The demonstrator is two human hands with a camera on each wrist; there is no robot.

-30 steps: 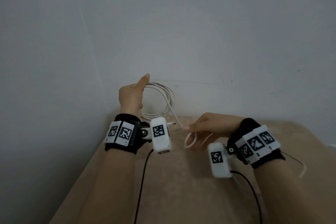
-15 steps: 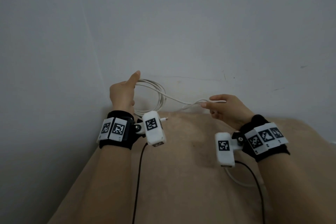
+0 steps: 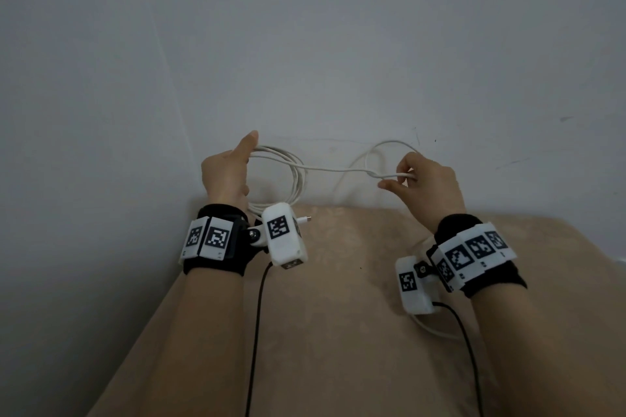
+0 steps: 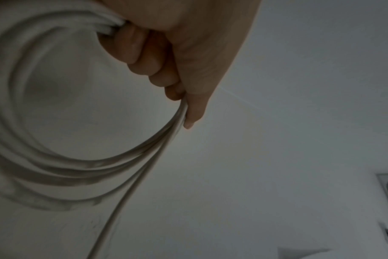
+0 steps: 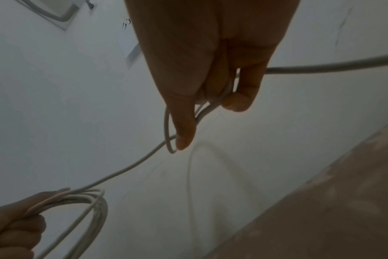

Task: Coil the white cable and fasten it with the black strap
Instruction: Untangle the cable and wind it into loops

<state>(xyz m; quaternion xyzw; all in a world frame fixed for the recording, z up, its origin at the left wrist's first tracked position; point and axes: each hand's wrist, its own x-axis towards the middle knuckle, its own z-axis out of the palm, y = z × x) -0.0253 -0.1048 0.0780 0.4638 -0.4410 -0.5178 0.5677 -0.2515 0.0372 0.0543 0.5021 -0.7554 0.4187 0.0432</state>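
Note:
My left hand grips several loops of the white cable, held upright above the far end of the beige surface; the loops hang below the curled fingers and thumb. A single strand runs right to my right hand, which pinches a small fold of cable between thumb and fingers. A free arc of cable rises over that hand. One plug end pokes out near the left wrist. No black strap shows in any view.
The beige cloth-covered surface stretches toward me; a grey wall stands right behind the hands. More white cable lies on the surface under my right wrist. Black camera leads trail from both wrists.
My right hand has risen from near the surface and moved right, away from the left, drawing a strand taut. The left hand has kept its grip on the loops and lifted slightly.

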